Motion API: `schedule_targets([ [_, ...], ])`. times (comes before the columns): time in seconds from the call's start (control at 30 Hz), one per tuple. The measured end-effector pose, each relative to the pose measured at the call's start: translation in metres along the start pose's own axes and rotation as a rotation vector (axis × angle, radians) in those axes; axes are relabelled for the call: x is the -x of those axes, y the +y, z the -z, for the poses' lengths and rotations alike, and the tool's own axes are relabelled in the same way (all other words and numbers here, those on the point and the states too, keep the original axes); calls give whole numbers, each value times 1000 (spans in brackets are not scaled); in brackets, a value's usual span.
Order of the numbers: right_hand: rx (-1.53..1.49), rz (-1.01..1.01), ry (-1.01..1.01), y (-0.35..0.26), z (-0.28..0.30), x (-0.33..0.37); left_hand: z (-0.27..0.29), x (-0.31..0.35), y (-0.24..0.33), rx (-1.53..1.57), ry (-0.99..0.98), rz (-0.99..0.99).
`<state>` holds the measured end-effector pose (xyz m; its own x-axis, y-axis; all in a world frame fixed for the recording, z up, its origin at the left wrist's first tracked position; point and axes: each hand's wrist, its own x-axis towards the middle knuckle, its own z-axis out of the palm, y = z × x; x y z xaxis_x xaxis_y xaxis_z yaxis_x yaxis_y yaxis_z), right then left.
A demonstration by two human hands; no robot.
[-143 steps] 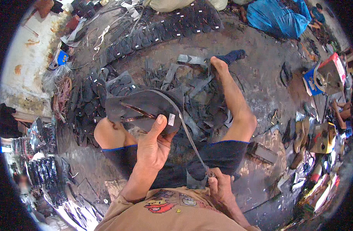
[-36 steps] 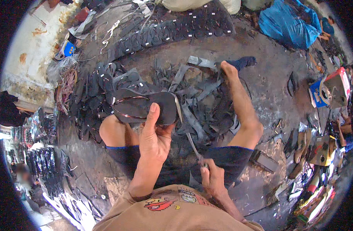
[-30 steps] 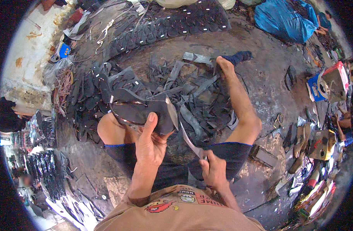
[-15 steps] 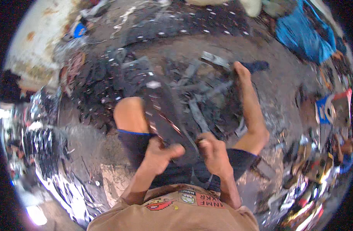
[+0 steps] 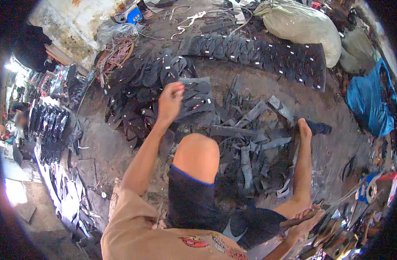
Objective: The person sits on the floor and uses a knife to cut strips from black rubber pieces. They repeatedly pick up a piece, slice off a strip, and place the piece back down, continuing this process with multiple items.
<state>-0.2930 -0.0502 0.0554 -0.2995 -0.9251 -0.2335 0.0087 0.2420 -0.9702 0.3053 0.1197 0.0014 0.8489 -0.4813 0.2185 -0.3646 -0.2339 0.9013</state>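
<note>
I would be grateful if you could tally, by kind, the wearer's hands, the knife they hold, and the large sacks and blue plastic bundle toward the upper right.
Left hand and right hand: 2
Knife, held in the right hand: 1
Pale sack and darker grey-green sack: 2
Blue plastic bundle: 1
Total: 6

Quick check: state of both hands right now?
Left hand: near the dark sandals; too blurred to tell open or closed.
Right hand: closed, holding a knife by its handle.
</note>
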Motion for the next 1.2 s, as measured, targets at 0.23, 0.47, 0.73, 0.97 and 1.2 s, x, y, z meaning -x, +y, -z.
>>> schedule_targets([
  [0.23,146,-175,-200,52,-13,21,-69,-145,-95,-1072,-417,-54],
  [0.47,185,-243,-318,75,-29,41,-24,-144,-67,-1137,-950,235],
  [0.73,217,117,-564,-15,-115,-3,20,-78,172,-204,-489,-24],
  [0.97,-65,210,-1014,-100,-151,18,-30,60,319,389,-778,140],
  [1.2,-35,648,-529,-50,-172,105,-93,128,270,-376,-364,-380],
])
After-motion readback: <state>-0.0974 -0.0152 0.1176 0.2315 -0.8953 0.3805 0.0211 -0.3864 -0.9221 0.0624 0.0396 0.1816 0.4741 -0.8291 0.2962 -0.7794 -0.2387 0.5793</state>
